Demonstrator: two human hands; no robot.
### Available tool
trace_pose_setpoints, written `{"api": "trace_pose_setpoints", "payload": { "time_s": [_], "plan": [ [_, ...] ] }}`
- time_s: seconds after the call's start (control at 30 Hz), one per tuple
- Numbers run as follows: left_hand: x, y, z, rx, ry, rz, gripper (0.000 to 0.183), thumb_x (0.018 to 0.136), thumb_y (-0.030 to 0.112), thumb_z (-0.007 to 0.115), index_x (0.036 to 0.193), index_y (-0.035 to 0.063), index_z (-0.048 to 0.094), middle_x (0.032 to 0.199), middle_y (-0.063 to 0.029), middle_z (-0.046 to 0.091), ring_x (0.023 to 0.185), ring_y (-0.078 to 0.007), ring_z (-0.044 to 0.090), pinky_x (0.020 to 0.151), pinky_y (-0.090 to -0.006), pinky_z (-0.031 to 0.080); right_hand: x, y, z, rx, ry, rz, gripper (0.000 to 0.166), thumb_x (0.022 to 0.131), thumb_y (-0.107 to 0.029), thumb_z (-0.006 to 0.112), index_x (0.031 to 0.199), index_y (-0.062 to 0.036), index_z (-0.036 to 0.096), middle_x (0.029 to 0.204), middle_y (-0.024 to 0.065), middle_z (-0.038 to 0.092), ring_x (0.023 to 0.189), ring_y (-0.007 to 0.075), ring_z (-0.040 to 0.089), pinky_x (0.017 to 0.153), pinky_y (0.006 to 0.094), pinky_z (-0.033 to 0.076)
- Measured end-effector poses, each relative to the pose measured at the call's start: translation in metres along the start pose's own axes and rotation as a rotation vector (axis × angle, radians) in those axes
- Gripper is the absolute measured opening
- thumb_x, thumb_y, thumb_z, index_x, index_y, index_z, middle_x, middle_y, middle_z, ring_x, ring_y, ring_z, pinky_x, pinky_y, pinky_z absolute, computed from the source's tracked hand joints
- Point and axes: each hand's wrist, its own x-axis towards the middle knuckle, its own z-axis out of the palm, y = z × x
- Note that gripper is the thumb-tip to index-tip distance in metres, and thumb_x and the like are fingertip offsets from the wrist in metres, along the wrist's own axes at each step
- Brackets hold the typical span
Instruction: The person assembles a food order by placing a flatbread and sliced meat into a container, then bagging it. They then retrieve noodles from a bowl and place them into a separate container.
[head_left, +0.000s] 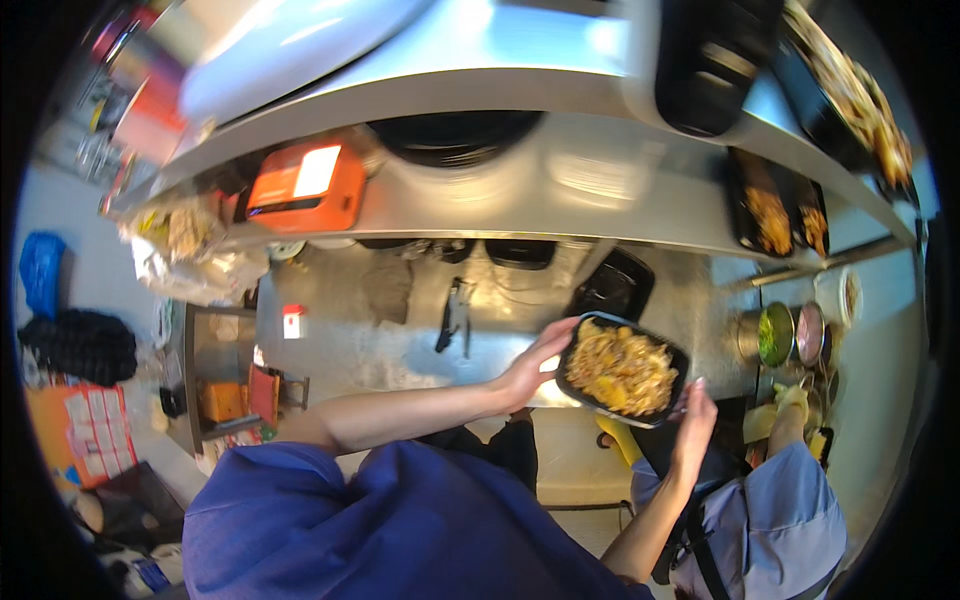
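A black takeaway tray (568, 381) filled with fried noodles or rice (619, 367) is held level between my two hands, over the front edge of the steel worktop (330, 360). My left hand (529, 367) grips its left side. At its lower right side, my right hand (696, 416) has hold of the rim. Just behind the food lies another black tray (626, 281), tilted on the worktop. Black-handled scissors or tongs (452, 315) rest left of my left hand, near a grey cloth (388, 289).
A steel shelf (480, 210) spans the back, with an orange label printer (307, 187) and trays of fried food (769, 214). On the right stand a tub of chopped greens (775, 334) and a co-worker in a grey-blue top (787, 510). A red-and-white box (294, 322) sits at left.
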Motion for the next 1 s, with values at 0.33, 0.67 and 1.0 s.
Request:
{"api": "trace_pose_setpoints", "payload": {
  "time_s": [0.33,0.67,1.0],
  "plan": [
    [-0.253,0.028,-0.327,-0.124,0.453,0.143,0.063,0.097,0.050,0.044,0.150,0.0199,0.028,0.146,-0.0097,0.033,0.141,-0.0231,0.021,0.107,-0.0589,0.026,-0.154,0.073,0.356,-0.013,-0.613,0.134,0.046,0.099,-0.042,0.050,0.102,0.0022,0.063,0.088,0.0080,0.062,0.078,0.0153,0.059,0.065,0.0310,0.053],
    [-0.271,-0.006,-0.432,-0.121,0.627,0.188,0.060,0.098,0.042,0.049,0.151,0.0257,0.025,0.146,-0.0089,0.035,0.138,-0.0227,0.029,0.107,-0.0518,0.029,-0.208,-0.028,0.567,-0.443,-0.471,-1.028,0.027,0.086,-0.015,0.064,0.107,0.0023,0.061,0.102,0.0235,0.058,0.097,0.0410,0.056,0.087,0.0473,0.045],
    [-0.419,-0.071,-0.480,-0.140,0.859,0.054,0.042,0.097,0.022,0.054,0.137,0.0131,0.044,0.124,-0.0095,0.055,0.116,-0.0217,0.053,0.094,-0.0429,0.048,-0.131,-0.080,0.719,-0.960,-0.549,-1.205,0.038,0.093,-0.024,0.048,0.125,-0.0037,0.054,0.128,0.0258,0.052,0.118,0.0417,0.050,0.102,0.0445,0.038]
  ]
}}
